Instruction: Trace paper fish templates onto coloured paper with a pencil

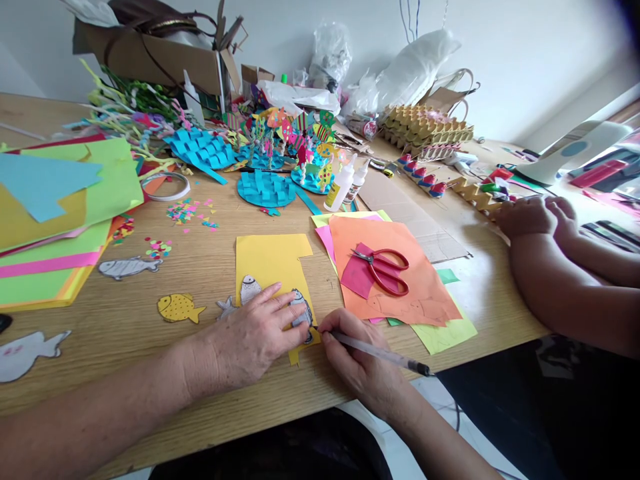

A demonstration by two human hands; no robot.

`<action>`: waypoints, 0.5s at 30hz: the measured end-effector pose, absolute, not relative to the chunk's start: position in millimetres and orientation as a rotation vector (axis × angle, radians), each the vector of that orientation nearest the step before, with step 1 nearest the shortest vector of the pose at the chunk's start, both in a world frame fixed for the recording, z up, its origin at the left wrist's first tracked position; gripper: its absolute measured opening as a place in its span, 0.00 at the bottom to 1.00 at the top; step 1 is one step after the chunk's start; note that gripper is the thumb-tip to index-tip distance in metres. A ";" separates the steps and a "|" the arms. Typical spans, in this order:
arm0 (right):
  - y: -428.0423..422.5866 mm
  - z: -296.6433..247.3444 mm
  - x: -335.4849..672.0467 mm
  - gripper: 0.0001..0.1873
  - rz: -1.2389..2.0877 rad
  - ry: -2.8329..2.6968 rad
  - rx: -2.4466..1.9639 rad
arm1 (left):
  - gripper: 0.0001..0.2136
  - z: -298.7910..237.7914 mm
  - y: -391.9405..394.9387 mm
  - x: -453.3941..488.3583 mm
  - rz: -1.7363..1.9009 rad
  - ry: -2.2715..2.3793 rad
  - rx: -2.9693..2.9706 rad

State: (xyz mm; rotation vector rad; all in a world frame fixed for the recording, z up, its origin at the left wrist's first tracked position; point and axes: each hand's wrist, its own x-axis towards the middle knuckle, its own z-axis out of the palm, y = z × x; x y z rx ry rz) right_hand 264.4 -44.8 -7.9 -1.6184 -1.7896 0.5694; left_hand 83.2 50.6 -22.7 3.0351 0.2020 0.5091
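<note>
My right hand (354, 357) pinches a pen (380, 352), its tip against the edge of a grey paper fish (300, 313). That fish lies on a sheet of yellow paper (273, 257) with a notch cut from its right side. My left hand (267, 327) rests flat with fingers spread, holding the fish down and partly covering it. Another grey fish cutout (249, 289) shows above my left fingers, partly hidden. To the left lie a yellow spotted fish (180, 308), a grey fish (130, 267) and a white fish (30, 355).
Red-handled scissors (383, 268) lie on orange paper (400, 233) to the right. Coloured sheets (50, 280) are stacked at left. Behind stand glue bottles (340, 187), blue woven paper discs (266, 189) and egg trays (425, 130). Another person's arms (565, 267) rest at the right.
</note>
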 end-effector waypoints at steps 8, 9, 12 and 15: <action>-44.8 -8.7 264.0 0.06 0.587 -1.792 -1.591 | 0.13 -24.1 51.5 82.2 0.486 0.209 3.025; -44.8 -8.4 263.6 0.06 0.593 -1.792 -1.588 | 0.12 -24.4 51.6 82.0 0.488 0.207 3.024; -44.7 -7.3 261.5 0.06 0.611 -1.787 -1.579 | 0.12 -25.5 51.7 81.4 0.490 0.195 3.021; -44.2 -6.3 258.8 0.06 0.621 -1.783 -1.574 | 0.12 -26.8 52.1 81.5 0.498 0.197 3.016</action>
